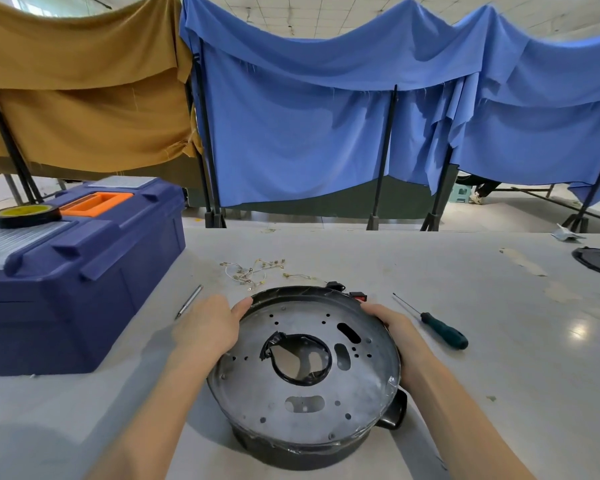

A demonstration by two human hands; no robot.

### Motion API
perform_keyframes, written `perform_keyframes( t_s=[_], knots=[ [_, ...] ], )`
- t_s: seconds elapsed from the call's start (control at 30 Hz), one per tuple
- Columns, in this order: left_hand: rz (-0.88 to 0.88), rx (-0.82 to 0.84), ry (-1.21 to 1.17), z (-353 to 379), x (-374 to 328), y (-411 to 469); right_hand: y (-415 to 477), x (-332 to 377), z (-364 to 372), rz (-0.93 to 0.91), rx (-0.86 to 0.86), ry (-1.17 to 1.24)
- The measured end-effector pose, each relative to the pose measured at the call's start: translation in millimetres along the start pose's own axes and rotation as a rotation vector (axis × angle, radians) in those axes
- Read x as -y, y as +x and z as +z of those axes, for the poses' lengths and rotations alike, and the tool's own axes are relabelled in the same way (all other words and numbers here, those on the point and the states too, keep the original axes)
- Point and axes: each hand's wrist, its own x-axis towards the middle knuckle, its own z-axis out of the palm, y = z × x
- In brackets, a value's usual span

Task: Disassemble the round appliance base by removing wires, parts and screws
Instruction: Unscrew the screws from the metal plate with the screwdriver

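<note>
Holding: left hand [208, 327] and right hand [395, 334] curl round opposite rims of the round black appliance base with a holed grey metal plate [291, 323], which sits close to the person.
Done: thin pale wires [253, 270] and small black-and-red switches [357, 296] lie loose just beyond it.
Left: probably a few screws and the torn black centre ring.
Surface: pale grey table [430, 271]; green-handled screwdriver [444, 334] to the right, navy plastic toolbox [84, 271] to the left.
Room: blue cloth [326, 133] and mustard cloth [84, 98] draped on frames.

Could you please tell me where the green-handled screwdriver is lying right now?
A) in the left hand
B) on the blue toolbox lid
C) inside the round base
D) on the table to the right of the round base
D: the green-handled screwdriver lies on the table, just right of the round base.
</note>
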Motion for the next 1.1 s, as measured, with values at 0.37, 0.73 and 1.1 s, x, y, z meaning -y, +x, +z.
perform_keyframes(
  t_s=[0.37,0.73,1.1],
  knots=[
    [0.324,0.018,0.099,21.5,-7.2,1.8,4.6,-0.3,-0.8,-0.278,-0.147,-0.219],
    [0.350,-0.021,0.203,23.6,-9.1,-0.9,25.3,-3.2,-40.3,-0.591,-0.696,-1.275],
    [0.373,-0.039,0.257,22.3,-10.1,-1.9,36.7,-11.6,-44.3,-0.428,-0.744,-1.574]
  ],
)
